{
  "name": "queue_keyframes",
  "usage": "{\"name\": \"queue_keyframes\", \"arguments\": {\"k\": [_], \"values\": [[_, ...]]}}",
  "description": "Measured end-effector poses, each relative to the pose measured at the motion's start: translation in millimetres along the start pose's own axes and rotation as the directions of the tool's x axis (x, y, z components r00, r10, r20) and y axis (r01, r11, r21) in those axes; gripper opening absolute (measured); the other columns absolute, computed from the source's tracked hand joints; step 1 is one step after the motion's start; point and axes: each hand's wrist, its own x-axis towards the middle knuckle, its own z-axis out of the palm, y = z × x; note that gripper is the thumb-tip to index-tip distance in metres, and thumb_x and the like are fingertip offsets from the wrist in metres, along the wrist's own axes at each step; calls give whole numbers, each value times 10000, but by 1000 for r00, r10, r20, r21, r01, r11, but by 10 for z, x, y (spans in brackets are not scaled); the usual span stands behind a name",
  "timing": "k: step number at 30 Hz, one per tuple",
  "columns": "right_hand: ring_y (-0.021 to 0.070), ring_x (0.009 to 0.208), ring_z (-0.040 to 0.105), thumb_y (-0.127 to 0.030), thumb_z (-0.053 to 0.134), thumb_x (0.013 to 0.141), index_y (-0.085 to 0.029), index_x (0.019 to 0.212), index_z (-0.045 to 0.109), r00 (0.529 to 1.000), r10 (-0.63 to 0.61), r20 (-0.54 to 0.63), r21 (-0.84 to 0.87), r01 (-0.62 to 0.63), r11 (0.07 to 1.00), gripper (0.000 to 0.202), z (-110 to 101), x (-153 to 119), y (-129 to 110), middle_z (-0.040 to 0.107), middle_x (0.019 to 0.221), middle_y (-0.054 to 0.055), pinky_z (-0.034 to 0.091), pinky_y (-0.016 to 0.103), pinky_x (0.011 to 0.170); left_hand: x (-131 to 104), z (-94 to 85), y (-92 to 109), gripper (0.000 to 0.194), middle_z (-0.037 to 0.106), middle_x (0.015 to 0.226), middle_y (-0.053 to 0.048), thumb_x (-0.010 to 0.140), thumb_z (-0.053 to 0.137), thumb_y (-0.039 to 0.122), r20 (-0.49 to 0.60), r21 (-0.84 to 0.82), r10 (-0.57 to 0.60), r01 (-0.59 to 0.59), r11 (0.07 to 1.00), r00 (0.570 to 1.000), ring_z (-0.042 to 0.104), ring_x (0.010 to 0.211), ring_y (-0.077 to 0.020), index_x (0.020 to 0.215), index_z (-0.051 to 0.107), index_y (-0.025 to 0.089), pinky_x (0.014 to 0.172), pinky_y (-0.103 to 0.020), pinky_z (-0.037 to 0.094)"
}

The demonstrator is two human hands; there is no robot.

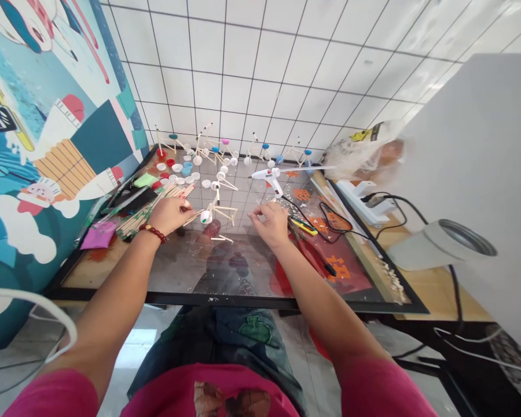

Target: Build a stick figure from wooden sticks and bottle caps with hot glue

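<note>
My left hand [171, 215], with a beaded bracelet at the wrist, pinches the end of a thin wooden stick [193, 218]. Just right of it stands a small figure [217, 205] made of sticks, with a white cap [206, 216] at its lower left. My right hand [269, 223] is apart from the figure, its thumb and fingertips curled close together; whether something thin is between them is too small to tell. Two short stick pieces [223, 238] lie on the glassy tabletop [173, 272] between the hands. A white glue gun [269, 178] lies beyond my right hand.
Several stick figures [215, 149] stand along the tiled wall. Bottle caps [186, 169] and a bundle of sticks [132, 223] are at the left. Red pliers [315, 255], a yellow cutter [304, 226], a power strip [367, 202] and a lamp [438, 243] are at the right.
</note>
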Motion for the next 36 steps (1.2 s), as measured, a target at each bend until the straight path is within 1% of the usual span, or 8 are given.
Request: {"name": "queue_keyframes", "arguments": {"k": [8, 13, 19, 24, 28, 31, 34, 36], "values": [[231, 924, 598, -329, 655, 890, -220, 778, 667, 1000, -2, 22, 19, 1, 1000, 157, -16, -12, -29, 698, 865, 36, 299, 351, 834, 65, 43, -2, 248, 748, 745, -91, 771, 582, 399, 114, 213, 31, -55, 975, 993, 648, 728, -251, 706, 766, 245, 609, -315, 398], [230, 931, 596, -317, 648, 887, -217, 775, 664, 999, 5, 48, 12, -6, 1000, 151, -18, -11, -32, 699, 872, 37, 295, 355, 847, -1, -13, -49, 197, 727, 697, -85, 728, 586, 340, 113, 258, 33, -61, 964, 993, 630, 677, -238, 641, 734, 244, 589, -306, 397], [231, 942, 605, -318, 633, 895, -213, 788, 669, 998, 7, 60, -2, -7, 1000, 153, -3, -19, -15, 705, 883, 43, 295, 360, 849, -85, -67, 62, 93, 705, 670, -91, 650, 628, 253, 138, 370, 10, -60, 927, 990, 630, 660, -253, 587, 694, 235, 575, -316, 397], [239, 965, 618, -299, 643, 882, -214, 816, 697, 999, 6, 53, 53, -9, 999, 121, 1, -12, -10, 714, 887, 51, 325, 380, 886, -102, -148, 64, 150, 694, 651, -76, 712, 606, 276, 192, 335, 16, -81, 939, 981, 645, 681, -261, 604, 704, 244, 608, -322, 399], [224, 951, 636, -262, 626, 869, -226, 947, 729, 991, -14, 132, 231, -17, 973, 134, 18, -4, -78, 717, 912, 51, 399, 374, 888, -102, -167, 26, 184, 692, 664, -71, 733, 624, 377, 237, 280, 60, -127, 951, 970, 653, 690, -268, 624, 691, 246, 601, -328, 410], [227, 954, 639, -304, 686, 818, -217, 1093, 710, 973, -19, 231, 298, -52, 953, 289, 46, -15, -183, 713, 1020, 70, 440, 374, 885, -106, -138, 51, 222, 733, 852, -107, 701, 685, 435, 179, 220, 103, -142, 965, 978, 681, 839, -314, 759, 739, 227, 693, -357, 476], [258, 1006, 626, -370, 746, 763, -212, 1220, 653, 946, 0, 325, 258, -89, 962, 492, 64, -35, -289, 681, 1171, 101, 429, 423, 923, -114, -97, 143, 453, 684, 1211, -145, 685, 735, 455, 50, 63, 144, -147, 987, 988, 639, 1097, -354, 1062, 739, 204, 878, -402, 503], [277, 1035, 614, -396, 754, 751, -211, 1266, 621, 932, 22, 361, 223, -110, 969, 563, 65, -43, -333, 661, 1219, 115, 406, 463, 951, -115, -64, 215, 639, 590, 1386, -147, 654, 777, 466, 35, -90, 143, -139, 986, 989, 587, 1209, -356, 1230, 671, 211, 952, -421, 494]]}}
